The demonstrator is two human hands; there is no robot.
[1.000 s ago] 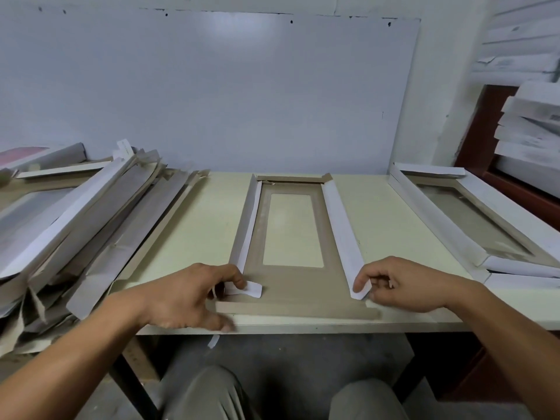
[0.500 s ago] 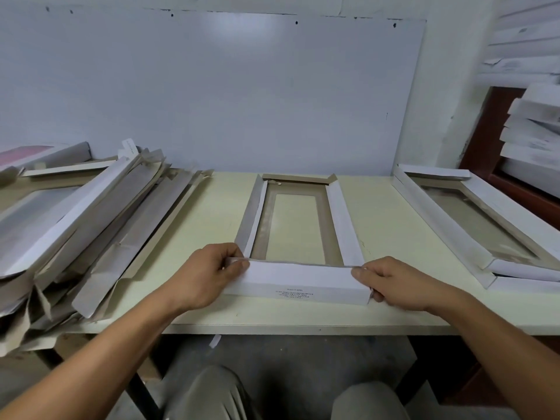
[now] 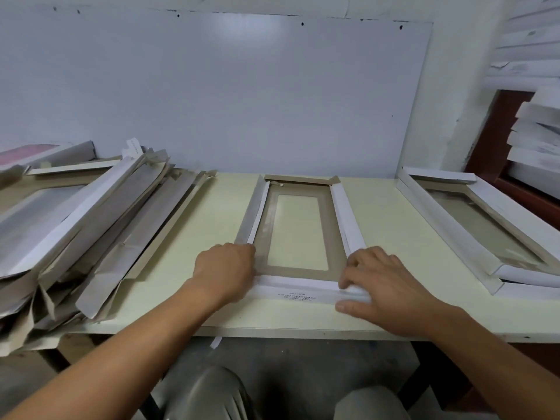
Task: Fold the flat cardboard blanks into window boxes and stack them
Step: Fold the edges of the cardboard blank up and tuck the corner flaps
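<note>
A half-folded window box (image 3: 298,272) lies in the middle of the pale table (image 3: 378,231), brown inside with a clear rectangular window. Its long side walls stand up, white on the outside. The near end wall (image 3: 295,291) is folded up and over. My left hand (image 3: 225,269) grips the near left corner of the box, fingers curled over the wall. My right hand (image 3: 375,283) holds the near right corner, thumb on the outer face and fingers curled over the top edge. The far end flap (image 3: 301,179) lies low.
A tall slanting pile of flat blanks (image 3: 91,225) fills the table's left side. A folded window box (image 3: 485,231) sits at the right. More folded boxes (image 3: 536,137) are stacked on a shelf at far right. A white board backs the table.
The near end flap went from flat on the table to folded up and over the box's end. Both hands moved from the side-wall tabs onto the near corners.
</note>
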